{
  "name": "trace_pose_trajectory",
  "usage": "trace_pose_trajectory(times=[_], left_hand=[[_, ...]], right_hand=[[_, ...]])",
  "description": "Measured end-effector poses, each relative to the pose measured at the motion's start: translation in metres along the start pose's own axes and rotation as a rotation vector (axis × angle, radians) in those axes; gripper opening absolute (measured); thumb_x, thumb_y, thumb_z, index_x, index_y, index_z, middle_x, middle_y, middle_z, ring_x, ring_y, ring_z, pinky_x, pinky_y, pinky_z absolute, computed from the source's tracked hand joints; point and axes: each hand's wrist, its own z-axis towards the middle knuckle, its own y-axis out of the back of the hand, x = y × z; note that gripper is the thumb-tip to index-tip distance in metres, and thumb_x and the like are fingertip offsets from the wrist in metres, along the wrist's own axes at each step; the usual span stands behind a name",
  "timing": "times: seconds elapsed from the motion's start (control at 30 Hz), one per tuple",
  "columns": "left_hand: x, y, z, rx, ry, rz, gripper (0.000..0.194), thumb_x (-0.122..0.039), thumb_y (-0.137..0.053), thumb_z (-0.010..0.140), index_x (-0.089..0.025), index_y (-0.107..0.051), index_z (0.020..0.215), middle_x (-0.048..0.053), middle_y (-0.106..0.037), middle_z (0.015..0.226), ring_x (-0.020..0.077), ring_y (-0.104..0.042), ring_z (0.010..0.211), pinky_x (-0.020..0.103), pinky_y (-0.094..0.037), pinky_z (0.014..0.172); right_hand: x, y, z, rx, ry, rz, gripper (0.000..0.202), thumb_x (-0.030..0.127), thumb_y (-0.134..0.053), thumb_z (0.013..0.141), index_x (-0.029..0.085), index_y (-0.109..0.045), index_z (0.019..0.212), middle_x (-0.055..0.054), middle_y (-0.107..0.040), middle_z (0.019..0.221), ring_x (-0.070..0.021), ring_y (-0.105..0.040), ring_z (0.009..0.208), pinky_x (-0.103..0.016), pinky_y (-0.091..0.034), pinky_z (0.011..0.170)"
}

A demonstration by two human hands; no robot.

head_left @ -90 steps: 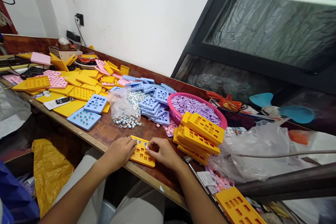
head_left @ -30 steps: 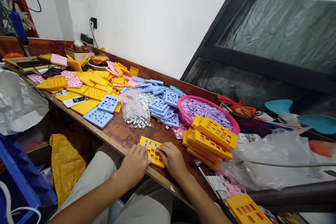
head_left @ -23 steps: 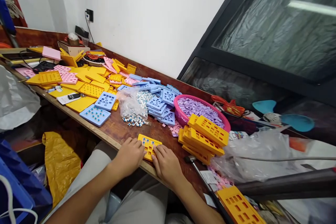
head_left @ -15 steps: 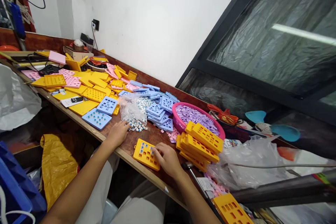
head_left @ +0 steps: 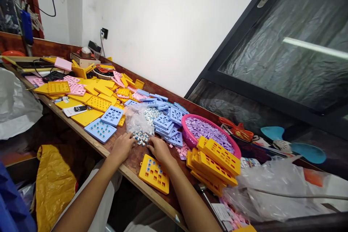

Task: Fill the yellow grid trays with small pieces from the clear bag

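My left hand [head_left: 123, 148] rests at the left edge of a pile of small white-and-blue pieces [head_left: 141, 137], fingers drawn together; what they hold, if anything, is too small to make out. On the pile's right side is my right hand [head_left: 160, 149], thumb and forefinger slightly apart, fingertips close to the pieces. Nearer the table edge, below my right hand, lies a yellow plastic plate [head_left: 154, 174] with rows of square openings. Several of its openings at the upper left hold small blue-and-white pieces; others show none.
A clear plastic bag [head_left: 138, 119] lies behind the pile. Blue plates [head_left: 164, 122] are stacked beside a pink basket [head_left: 187, 137] of purple pieces. Yellow plates [head_left: 214, 168] form a stack to the right. Left are blue plates [head_left: 100, 130] and scattered yellow ones.
My right hand has left the yellow plate and moved up and left to the pile. The left hand stays by the pile. The view has shifted slightly.
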Motion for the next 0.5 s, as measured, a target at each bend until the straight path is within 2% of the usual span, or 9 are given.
trace_pose_trajectory(times=[0.17, 0.33, 0.43, 0.5], left_hand=[[0.003, -0.001, -0.006, -0.002, -0.008, -0.083, 0.014, -0.02, -0.061, 0.094, -0.022, -0.073, 0.1, 0.008, -0.066, 0.098, 0.0232, -0.061, 0.098, 0.035, -0.049, 0.088], [0.002, 0.005, -0.011, -0.009, -0.067, -0.375, 0.024, -0.017, -0.054, 0.096, -0.023, -0.074, 0.108, 0.007, -0.07, 0.108, 0.0208, -0.065, 0.101, 0.033, -0.05, 0.091], [-0.016, 0.014, -0.021, -0.041, -0.079, -0.61, 0.027, -0.013, -0.056, 0.093, -0.023, -0.073, 0.112, 0.005, -0.072, 0.114, 0.0193, -0.066, 0.104, 0.031, -0.05, 0.093], [-0.035, 0.02, -0.031, -0.011, -0.107, -0.732, 0.028, -0.012, -0.057, 0.091, -0.023, -0.074, 0.11, 0.003, -0.074, 0.113, 0.0185, -0.066, 0.103, 0.03, -0.051, 0.092]], right_hand=[[-0.018, 0.02, -0.036, -0.019, -0.026, -0.039, 0.001, 0.021, -0.063, 0.091, 0.021, -0.063, 0.092, -0.004, -0.071, 0.094, -0.0201, -0.064, 0.09, -0.029, -0.041, 0.078], [-0.044, 0.028, -0.089, -0.132, -0.118, 0.063, 0.01, 0.029, -0.053, 0.097, 0.022, -0.059, 0.096, -0.004, -0.068, 0.096, -0.0208, -0.062, 0.087, -0.032, -0.044, 0.077], [-0.05, 0.024, -0.109, -0.166, -0.16, 0.161, 0.013, 0.033, -0.053, 0.098, 0.022, -0.058, 0.092, -0.004, -0.067, 0.093, -0.0214, -0.062, 0.086, -0.033, -0.045, 0.077], [-0.047, 0.024, -0.113, -0.173, -0.181, 0.242, 0.015, 0.035, -0.056, 0.096, 0.022, -0.059, 0.09, -0.004, -0.067, 0.089, -0.0206, -0.062, 0.081, -0.032, -0.046, 0.074]])
